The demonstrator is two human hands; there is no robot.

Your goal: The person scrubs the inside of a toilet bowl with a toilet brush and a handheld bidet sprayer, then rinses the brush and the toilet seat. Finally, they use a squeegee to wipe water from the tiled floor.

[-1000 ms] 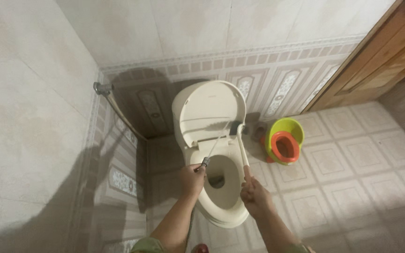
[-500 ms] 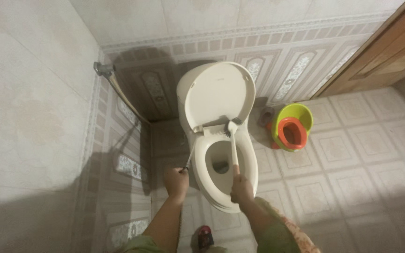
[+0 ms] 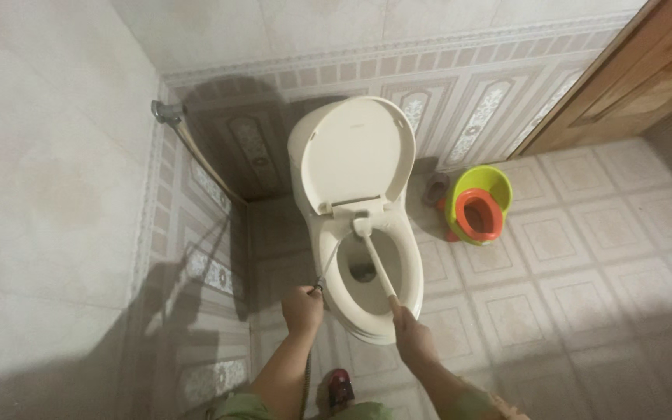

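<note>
A cream toilet (image 3: 410, 272) stands against the tiled wall with its lid (image 3: 359, 152) raised. My right hand (image 3: 409, 327) grips the handle of a white toilet brush (image 3: 375, 260); the brush head rests on the back of the seat, just below the lid hinge. My left hand (image 3: 303, 307) holds a spray nozzle (image 3: 318, 287) at the left edge of the bowl. A thin jet of water runs from it toward the back of the seat, and its hose (image 3: 306, 385) hangs down beside my forearm.
A green potty with an orange seat (image 3: 474, 206) sits on the floor right of the toilet, a small grey thing behind it. A pipe and valve (image 3: 169, 113) run along the left wall. A wooden door (image 3: 624, 78) stands at top right. Something red (image 3: 341, 386) lies below.
The brush head has slid left along the back of the seat, from the right side to the middle. My left hand with the nozzle stays near the bowl's left edge.
</note>
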